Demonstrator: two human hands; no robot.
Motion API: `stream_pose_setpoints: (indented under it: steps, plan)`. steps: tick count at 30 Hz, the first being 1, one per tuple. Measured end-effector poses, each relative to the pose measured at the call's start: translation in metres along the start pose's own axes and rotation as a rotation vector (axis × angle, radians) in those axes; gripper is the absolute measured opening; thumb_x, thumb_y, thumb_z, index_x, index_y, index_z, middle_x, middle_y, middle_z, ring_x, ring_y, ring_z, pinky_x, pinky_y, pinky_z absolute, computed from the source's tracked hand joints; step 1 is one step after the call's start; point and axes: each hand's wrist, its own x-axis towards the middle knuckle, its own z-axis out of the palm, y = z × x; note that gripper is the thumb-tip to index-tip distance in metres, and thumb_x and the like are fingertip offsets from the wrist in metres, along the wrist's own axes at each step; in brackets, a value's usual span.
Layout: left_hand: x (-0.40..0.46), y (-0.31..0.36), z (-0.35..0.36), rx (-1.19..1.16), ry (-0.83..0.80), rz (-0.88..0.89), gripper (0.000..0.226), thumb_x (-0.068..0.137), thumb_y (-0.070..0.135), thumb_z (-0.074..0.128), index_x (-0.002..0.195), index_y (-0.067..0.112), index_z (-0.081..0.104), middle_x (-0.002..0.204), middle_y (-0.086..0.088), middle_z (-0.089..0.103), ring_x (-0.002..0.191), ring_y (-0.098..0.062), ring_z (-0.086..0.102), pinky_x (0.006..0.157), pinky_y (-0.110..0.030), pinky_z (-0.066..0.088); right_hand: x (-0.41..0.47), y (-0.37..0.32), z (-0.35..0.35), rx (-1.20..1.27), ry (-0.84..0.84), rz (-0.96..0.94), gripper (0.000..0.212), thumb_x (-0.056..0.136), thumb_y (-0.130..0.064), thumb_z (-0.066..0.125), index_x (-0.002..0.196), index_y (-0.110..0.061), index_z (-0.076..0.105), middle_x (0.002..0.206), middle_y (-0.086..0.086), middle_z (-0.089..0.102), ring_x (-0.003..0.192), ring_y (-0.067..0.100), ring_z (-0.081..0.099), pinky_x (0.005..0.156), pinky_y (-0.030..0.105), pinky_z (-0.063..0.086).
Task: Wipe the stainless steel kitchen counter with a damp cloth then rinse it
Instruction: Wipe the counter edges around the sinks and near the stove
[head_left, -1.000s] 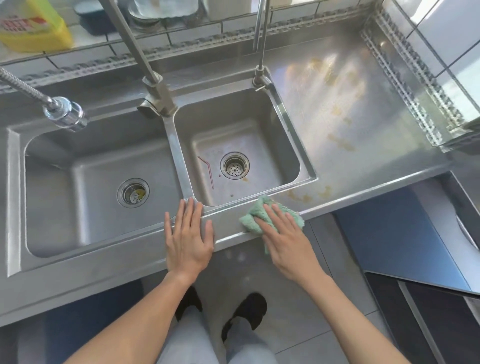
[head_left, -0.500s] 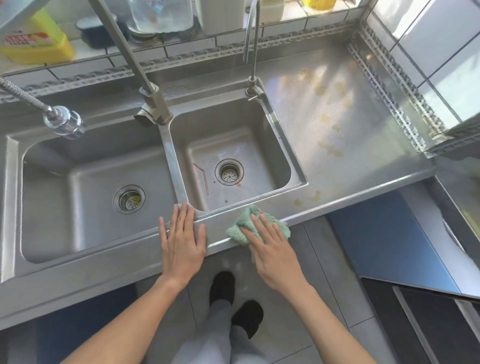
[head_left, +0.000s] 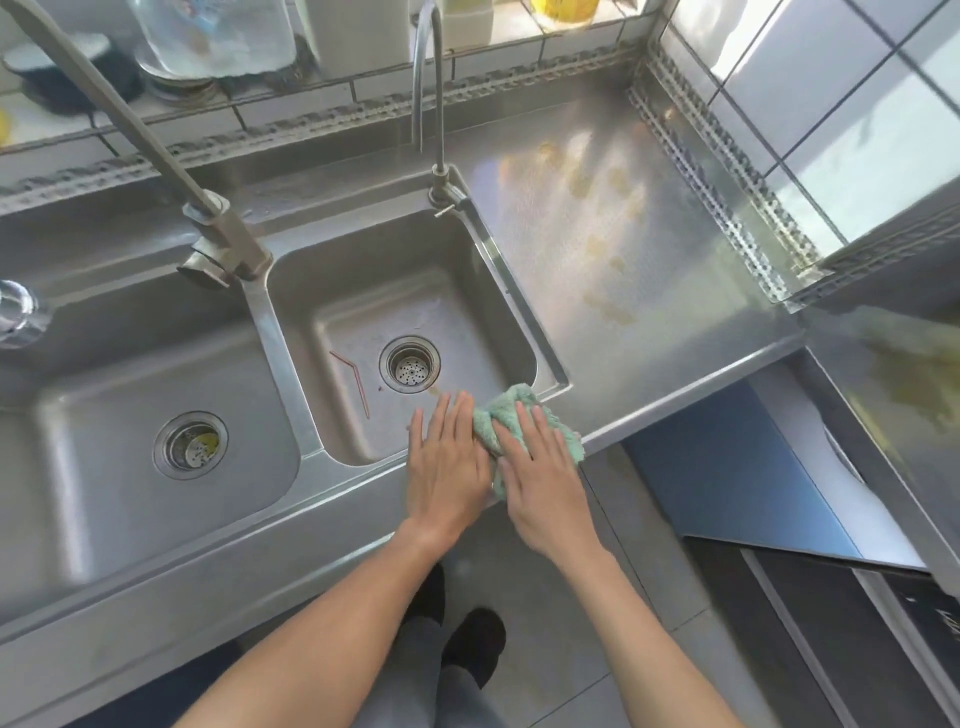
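We place the right hand (head_left: 540, 488) flat on the green cloth (head_left: 511, 415), fingers straight and together, pressing the cloth against the front rim of the stainless steel counter (head_left: 649, 332). The cloth lies bunched under and ahead of these fingers, at the front right corner of the right sink basin (head_left: 363, 312). Part of the cloth overhangs the counter's front edge beside the right palm.

We place the left hand (head_left: 447, 467) flat on the same front rim, fingers extended and relaxed, holding nothing. Its fingertips reach over the rim toward the right basin. The left hand sits just beside the right hand, and its outer fingers touch the left edge of the cloth.

Beyond the left fingertips, the basin floor carries a round drain strainer (head_left: 410, 364) and a thin red bent straw (head_left: 353, 374). To the left of both hands lies the left sink basin (head_left: 104, 395) with its own drain (head_left: 190, 445).

Beyond the right fingertips, the counter surface shows yellowish stains (head_left: 605, 306) spread toward the tiled wall (head_left: 831, 104). A slim gooseneck tap (head_left: 428, 93) rises at the far corner of the right basin. A larger faucet (head_left: 218, 234) stands on the divider between the basins.

Below the hands, the person's dark footwear (head_left: 475, 644) rests on the tiled floor (head_left: 545, 649).
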Motion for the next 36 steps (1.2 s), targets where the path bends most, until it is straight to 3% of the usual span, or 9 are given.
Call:
stream_pose_setpoints:
  steps: [3, 7, 12, 16, 20, 25, 30, 36]
  plan:
    - [0.001, -0.004, 0.009, 0.057, 0.029, 0.03, 0.056, 0.104, 0.041, 0.03, 0.152, 0.019, 0.048, 0.162, 0.003, 0.044, 0.158, -0.016, 0.028, 0.13, -0.049, 0.018, -0.02, 0.042, -0.017, -0.04, -0.019, 0.029, 0.052, 0.109, -0.033, 0.031, 0.16, -0.036, 0.022, 0.17, -0.008, 0.003, 0.157, 0.009, -0.01, 0.129, 0.036, 0.004]
    - [0.004, -0.004, 0.015, 0.091, 0.032, 0.019, 0.052, 0.104, 0.044, 0.03, 0.148, 0.024, 0.051, 0.161, 0.005, 0.046, 0.157, -0.016, 0.029, 0.129, -0.05, 0.02, 0.006, 0.091, -0.049, -0.043, 0.002, 0.232, 0.052, 0.11, -0.03, 0.028, 0.161, -0.031, 0.019, 0.171, -0.002, 0.0, 0.158, 0.015, -0.007, 0.129, 0.037, -0.001]
    - [0.005, -0.003, 0.013, 0.099, -0.005, 0.001, 0.05, 0.103, 0.043, 0.031, 0.146, 0.026, 0.051, 0.162, 0.005, 0.044, 0.158, -0.016, 0.027, 0.128, -0.051, 0.023, 0.069, 0.066, -0.047, 0.022, 0.128, 0.435, 0.053, 0.109, -0.027, 0.027, 0.162, -0.026, 0.018, 0.171, 0.007, -0.001, 0.158, 0.025, -0.005, 0.129, 0.045, 0.0]
    - [0.005, -0.002, 0.01, 0.116, -0.037, -0.006, 0.053, 0.103, 0.043, 0.031, 0.149, 0.025, 0.051, 0.163, 0.005, 0.042, 0.158, -0.015, 0.026, 0.129, -0.05, 0.023, 0.038, 0.035, -0.022, -0.039, 0.076, 0.183, 0.054, 0.108, -0.028, 0.032, 0.161, -0.032, 0.021, 0.172, 0.002, 0.002, 0.158, 0.02, -0.007, 0.129, 0.045, 0.003]
    - [0.004, 0.0, 0.007, 0.11, -0.044, -0.017, 0.056, 0.103, 0.045, 0.029, 0.151, 0.025, 0.05, 0.164, 0.005, 0.04, 0.158, -0.014, 0.026, 0.129, -0.049, 0.022, -0.016, 0.067, -0.031, -0.084, -0.081, -0.043, 0.052, 0.108, -0.037, 0.027, 0.16, -0.039, 0.019, 0.171, -0.006, 0.003, 0.158, 0.012, -0.007, 0.129, 0.038, 0.003]
    - [0.003, 0.001, 0.008, 0.105, -0.035, -0.031, 0.057, 0.103, 0.047, 0.026, 0.152, 0.026, 0.048, 0.165, 0.007, 0.037, 0.158, -0.013, 0.025, 0.13, -0.046, 0.02, 0.012, 0.14, -0.076, -0.08, -0.058, 0.193, 0.052, 0.11, -0.032, 0.028, 0.161, -0.034, 0.017, 0.171, -0.003, -0.004, 0.157, 0.014, -0.01, 0.129, 0.039, 0.0]
    - [0.003, 0.004, 0.006, 0.15, -0.06, -0.045, 0.06, 0.103, 0.047, 0.024, 0.156, 0.024, 0.043, 0.168, 0.007, 0.032, 0.159, -0.012, 0.021, 0.131, -0.046, 0.017, 0.081, 0.123, -0.078, 0.003, 0.045, 0.313, 0.054, 0.109, -0.028, 0.027, 0.162, -0.028, 0.018, 0.172, 0.004, -0.002, 0.158, 0.021, -0.009, 0.129, 0.045, -0.001]
    - [0.016, 0.044, 0.005, 0.017, -0.025, -0.179, 0.057, 0.105, 0.038, 0.035, 0.158, 0.017, 0.038, 0.169, 0.003, 0.03, 0.16, -0.014, 0.02, 0.131, -0.046, 0.016, 0.032, 0.116, -0.056, -0.095, -0.12, -0.142, 0.055, 0.107, -0.033, 0.028, 0.161, -0.036, 0.016, 0.171, -0.003, -0.002, 0.158, 0.019, -0.01, 0.129, 0.044, 0.001]
